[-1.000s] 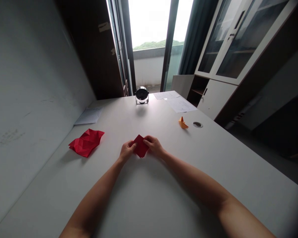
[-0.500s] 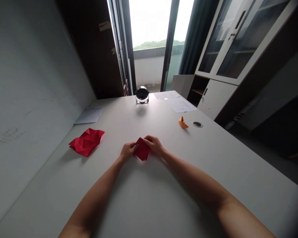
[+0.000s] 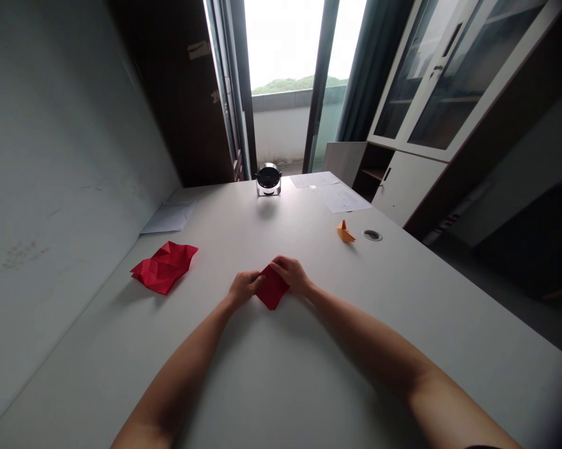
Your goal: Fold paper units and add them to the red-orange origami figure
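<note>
Between my hands is a small folded square of red paper (image 3: 272, 291), turned so one corner points toward me. My left hand (image 3: 245, 287) grips its left corner with thumb and fingers. Along the upper right edge, my right hand (image 3: 291, 273) pinches the paper, thumb on top. The fingers under the paper are hidden. To the left lies a larger creased sheet of red paper (image 3: 165, 267), partly raised off the table. A small orange folded paper figure (image 3: 345, 232) rests farther off to the right.
A round black device on a metal stand (image 3: 268, 179) stands at the far side of the white table (image 3: 281, 380). White papers (image 3: 341, 197) lie at the back right, another stack (image 3: 167, 217) by the left wall. A round cable hole (image 3: 372, 235) is at the right.
The folded red paper has shifted slightly toward me and to the right, and its lower end now looks closer to one point. Both hands keep their grip, with the left moving slightly right.
</note>
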